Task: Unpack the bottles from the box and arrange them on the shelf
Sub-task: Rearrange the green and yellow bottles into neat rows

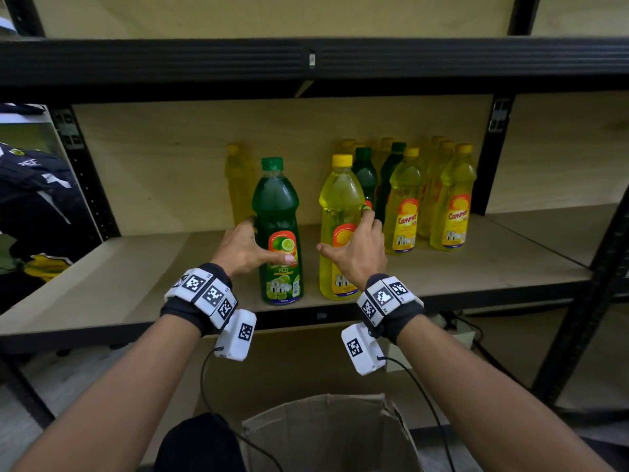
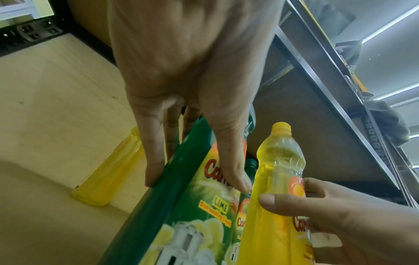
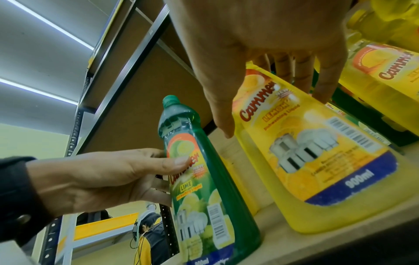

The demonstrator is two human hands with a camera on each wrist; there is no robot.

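Green bottle [image 1: 279, 233] within left fingers [image 1: 250, 222], upright

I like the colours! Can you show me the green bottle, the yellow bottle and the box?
green bottle [image 1: 277, 206], head view, dark body.
yellow bottle [image 1: 340, 199], head view, upper body.
box [image 1: 326, 434], head view, cardboard wall.

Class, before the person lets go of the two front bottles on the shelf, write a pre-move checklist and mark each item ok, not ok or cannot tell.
1. Green bottle upright on the shelf: ok.
2. Front yellow bottle upright on the shelf: ok.
3. Left hand grips the green bottle: ok.
4. Right hand grips the front yellow bottle: ok.
5. Gap between the two front bottles: ok.
6. Box emptied: cannot tell.
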